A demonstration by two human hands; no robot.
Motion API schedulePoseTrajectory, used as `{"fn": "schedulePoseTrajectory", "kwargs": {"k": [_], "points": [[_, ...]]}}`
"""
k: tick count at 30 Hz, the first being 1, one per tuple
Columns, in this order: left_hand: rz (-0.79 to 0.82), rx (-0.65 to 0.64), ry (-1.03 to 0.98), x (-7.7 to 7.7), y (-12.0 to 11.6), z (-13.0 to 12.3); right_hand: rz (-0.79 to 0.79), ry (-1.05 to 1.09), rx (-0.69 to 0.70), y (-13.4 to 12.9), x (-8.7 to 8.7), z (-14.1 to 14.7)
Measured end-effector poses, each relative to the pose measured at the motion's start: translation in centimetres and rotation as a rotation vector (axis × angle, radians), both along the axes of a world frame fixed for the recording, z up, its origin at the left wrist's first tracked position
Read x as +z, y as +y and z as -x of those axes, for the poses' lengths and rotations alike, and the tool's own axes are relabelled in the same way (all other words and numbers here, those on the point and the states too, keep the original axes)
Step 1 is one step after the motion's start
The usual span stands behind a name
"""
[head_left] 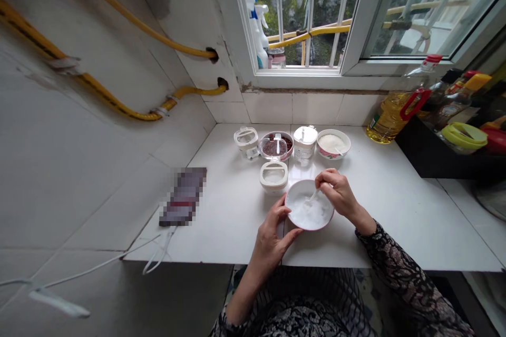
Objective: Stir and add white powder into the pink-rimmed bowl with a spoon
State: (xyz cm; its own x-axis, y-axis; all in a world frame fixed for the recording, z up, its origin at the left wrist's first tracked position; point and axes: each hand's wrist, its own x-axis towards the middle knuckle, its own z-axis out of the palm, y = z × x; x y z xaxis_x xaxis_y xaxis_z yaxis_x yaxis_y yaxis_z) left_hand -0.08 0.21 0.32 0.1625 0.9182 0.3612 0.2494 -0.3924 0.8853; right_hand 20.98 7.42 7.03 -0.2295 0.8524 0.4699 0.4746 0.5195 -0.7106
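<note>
A round white ceramic bowl [309, 227] of smooth white contents [308, 211] sits near the front edge of our white tiled desk [233, 231]. Our left hand [271, 237] cups the bowl, its fingers [281, 211] curled closed against the rim; our right hand [338, 195] pinches a slim white spoon [313, 196], fingers closed around its handle.

No text can be read anywhere. The cooking-oil bottle [389, 116] at far right has a green label, and the dark bottle [450, 105] beside it has a label too, both too small to make out. The spray bottle [256, 31] on the far windowsill shows no legible print, and the flat object [184, 196] at left is pixelated.
</note>
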Motion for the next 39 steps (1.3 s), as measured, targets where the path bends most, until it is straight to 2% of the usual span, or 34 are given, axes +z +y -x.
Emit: {"fn": "schedulePoseTrajectory", "kwargs": {"k": [3,8,16,26,29,33,37,39], "points": [[-0.008,0.001,-0.009,0.0,0.1,0.0,0.159,0.196,-0.076,0.3,0.2,-0.3],[-0.007,-0.005,-0.018,0.0,0.2,0.0,0.363,0.451,-0.069,0.7,0.1,-0.1],[0.016,-0.004,-0.022,-0.2,0.2,-0.1,0.427,0.557,-0.097,0.8,0.3,0.0],[0.008,-0.014,-0.038,-0.5,0.3,-0.2,0.504,0.627,-0.057,1.5,0.3,0.0],[0.001,-0.027,-0.038,-0.5,0.3,-0.3,0.389,0.559,-0.063,1.8,0.9,0.8],[0.002,-0.029,-0.043,-0.4,0.3,-0.3,0.061,0.3,-0.069,1.7,1.6,2.5],[0.004,-0.03,-0.054,-0.2,0.2,-0.3,-0.316,-0.07,0.06,1.5,1.3,3.5],[0.0,-0.027,-0.052,-0.1,0.2,-0.3,-0.408,-0.13,0.096,1.4,1.2,3.6]]}}
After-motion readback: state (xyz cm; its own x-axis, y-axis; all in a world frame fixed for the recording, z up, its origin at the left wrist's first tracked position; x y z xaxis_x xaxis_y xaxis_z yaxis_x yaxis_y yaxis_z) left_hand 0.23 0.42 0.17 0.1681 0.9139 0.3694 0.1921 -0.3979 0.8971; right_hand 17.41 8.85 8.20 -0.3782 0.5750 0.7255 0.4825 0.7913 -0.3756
